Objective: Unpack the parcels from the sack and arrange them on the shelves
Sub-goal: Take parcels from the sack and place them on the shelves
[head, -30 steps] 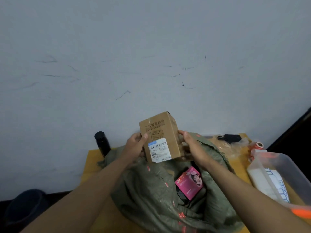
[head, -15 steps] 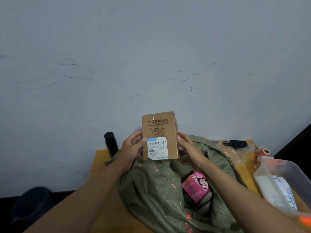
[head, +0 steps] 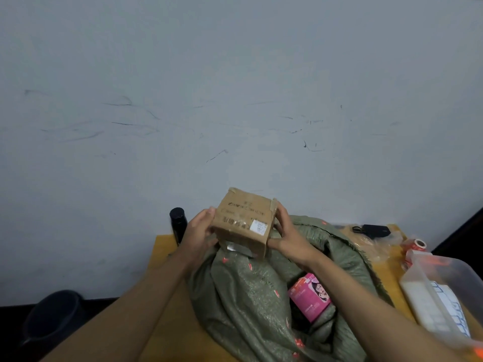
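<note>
Both hands, left hand (head: 200,232) and right hand (head: 288,237), gripped the cardboard parcel (head: 244,222) with fingers curled on opposite sides above the green sack (head: 251,291), probably to read its label.

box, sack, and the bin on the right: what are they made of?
Box: brown cardboard, matte, with glossy tape and a white paper label.
Sack: looks like woven plastic, olive green; a fine weave texture with slight sheen, and it folds limply.
Bin: translucent plastic, smooth; its contents show through the wall.
</note>
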